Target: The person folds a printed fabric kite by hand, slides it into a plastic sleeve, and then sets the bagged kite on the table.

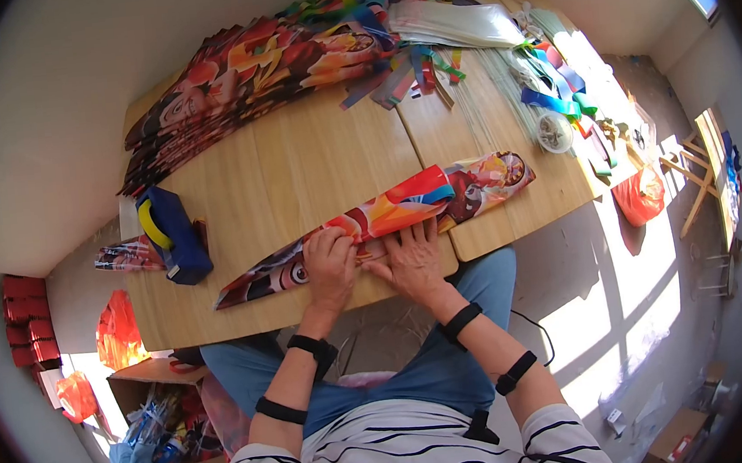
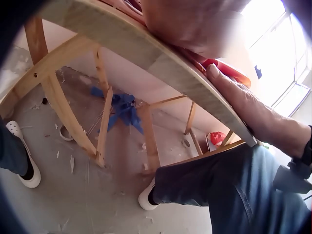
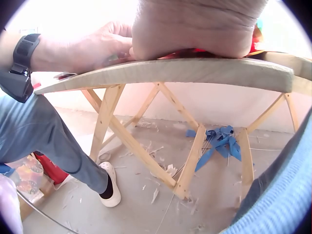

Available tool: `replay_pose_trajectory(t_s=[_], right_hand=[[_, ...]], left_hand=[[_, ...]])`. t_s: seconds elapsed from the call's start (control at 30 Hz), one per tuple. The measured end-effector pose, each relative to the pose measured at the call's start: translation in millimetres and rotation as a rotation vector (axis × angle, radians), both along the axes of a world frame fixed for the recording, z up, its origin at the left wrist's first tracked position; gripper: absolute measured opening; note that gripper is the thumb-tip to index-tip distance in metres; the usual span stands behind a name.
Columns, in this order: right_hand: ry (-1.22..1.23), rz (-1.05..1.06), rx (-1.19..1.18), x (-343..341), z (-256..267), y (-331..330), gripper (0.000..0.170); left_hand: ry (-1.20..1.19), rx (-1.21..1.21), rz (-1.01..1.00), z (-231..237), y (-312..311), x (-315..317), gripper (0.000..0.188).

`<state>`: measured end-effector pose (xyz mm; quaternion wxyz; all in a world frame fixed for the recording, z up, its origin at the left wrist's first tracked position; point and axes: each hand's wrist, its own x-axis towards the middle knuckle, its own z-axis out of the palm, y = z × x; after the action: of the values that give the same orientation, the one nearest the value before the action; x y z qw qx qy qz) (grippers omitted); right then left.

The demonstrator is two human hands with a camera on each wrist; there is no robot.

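A glossy printed sheet (image 1: 395,207), red and orange with cartoon pictures, lies folded over lengthwise and slanting across the wooden table (image 1: 295,172) near its front edge. My left hand (image 1: 330,266) pinches the fold's near edge between thumb and curled fingers at about the middle. Just to its right, my right hand (image 1: 413,259) presses the sheet with fingers spread and straight. From the right wrist view, the left hand (image 3: 109,44) shows its fingertips bent down at the tabletop. The right hand (image 2: 243,102) rests along the table edge in the left wrist view.
A blue tape dispenser (image 1: 179,239) stands at the table's left edge. Behind lie stacked printed sheets (image 1: 226,90), clear plastic sleeves (image 1: 454,23) and coloured ribbons (image 1: 552,83). A clear round tub (image 1: 554,132) sits at the right, and a red bag (image 1: 640,197) hangs beside the table.
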<state>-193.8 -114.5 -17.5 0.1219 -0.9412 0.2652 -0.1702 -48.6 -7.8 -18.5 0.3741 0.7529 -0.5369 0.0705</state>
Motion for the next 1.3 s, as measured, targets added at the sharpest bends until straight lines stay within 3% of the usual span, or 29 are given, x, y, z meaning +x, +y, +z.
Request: replay_pose_trajectory(t_s=[0.2,0.3,0.4,0.53,0.67,0.7,0.83,1.03,1.2,1.3], right_hand=[[-0.034,-0.013,0.006,-5.9,3.7,-2.2,0.073],[0.007,-0.142,-0.034,-24.9,14.5,-3.3,0.065],[-0.053,-0.306,0.089,-43.1,30.2,0.8,0.061],[-0.106,0.059,-0.073,-8.4,50.3,10.6,0.062],[0.021,0.3,0.028,30.4,32.6,3.5,0.086],[0.03,0.307,0.024,31.8,22.1,0.2,0.094],[0.118,0.327,-0.011,24.7,8.0,-5.2,0.098],[0.197,0.306,-0.062,24.8,11.3,-0.4,0.097],[0.215,0.298,-0.064,25.7,16.3,1.6,0.097],[0.223,0.296,-0.069,26.0,15.6,1.4,0.096]], left_hand=[[0.004,0.034,0.005,3.4,-0.3,-2.5,0.018],[-0.004,0.026,0.008,3.5,-0.7,-2.3,0.017],[-0.001,0.02,0.003,3.1,0.0,-1.2,0.017],[-0.012,0.023,-0.007,3.8,-0.2,-2.4,0.017],[-0.035,0.056,0.006,-3.7,3.3,2.2,0.022],[-0.041,0.064,0.005,-5.2,4.3,4.1,0.024],[-0.117,0.151,-0.071,-0.6,18.1,5.4,0.033],[-0.111,0.128,-0.066,7.8,41.3,13.4,0.037],[-0.308,0.15,0.108,15.4,85.6,58.6,0.033],[-0.299,0.221,0.206,22.7,111.0,88.0,0.028]])
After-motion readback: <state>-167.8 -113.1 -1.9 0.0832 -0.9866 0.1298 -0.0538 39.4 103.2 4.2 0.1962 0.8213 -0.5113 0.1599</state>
